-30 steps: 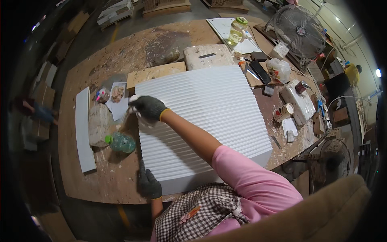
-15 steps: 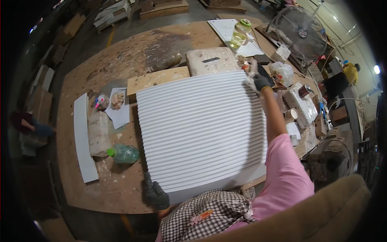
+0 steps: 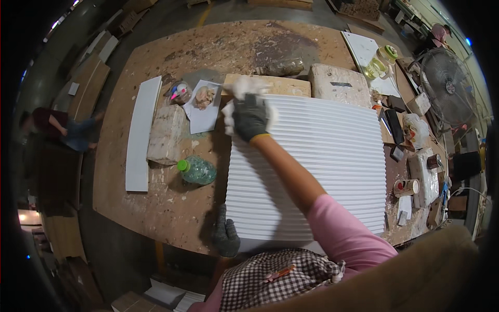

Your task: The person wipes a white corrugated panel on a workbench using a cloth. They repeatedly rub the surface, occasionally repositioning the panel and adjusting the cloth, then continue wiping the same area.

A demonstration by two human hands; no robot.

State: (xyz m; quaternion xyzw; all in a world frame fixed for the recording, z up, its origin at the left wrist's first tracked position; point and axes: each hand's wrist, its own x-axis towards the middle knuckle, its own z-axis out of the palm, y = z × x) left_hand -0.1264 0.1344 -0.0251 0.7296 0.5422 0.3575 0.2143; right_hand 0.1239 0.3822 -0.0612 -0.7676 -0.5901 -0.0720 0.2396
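Note:
A white ribbed panel (image 3: 306, 171) lies flat on the worktable before me. My right hand (image 3: 249, 117), in a dark grey glove, is closed on a white cloth (image 3: 245, 87) over the panel's far left corner; motion blurs the cloth. That forearm crosses above the panel. My left hand (image 3: 226, 236), also gloved, rests against the panel's near left corner. One finger points up along the edge, with the thumb apart from it. A green-capped plastic bottle (image 3: 197, 170) lies on its side left of the panel.
Behind the panel are a wooden block (image 3: 291, 86) and a wrapped block (image 3: 340, 86). A long white board (image 3: 144, 135) and another wrapped block (image 3: 167, 134) lie left. Cup (image 3: 405, 187), plastic bag (image 3: 416, 130) and fan (image 3: 447, 86) stand right. A person (image 3: 57, 125) is beyond the left edge.
My right hand has swept the cloth from the panel's far right corner to its far left corner. My left hand stays by the near left corner. The view has shifted left.

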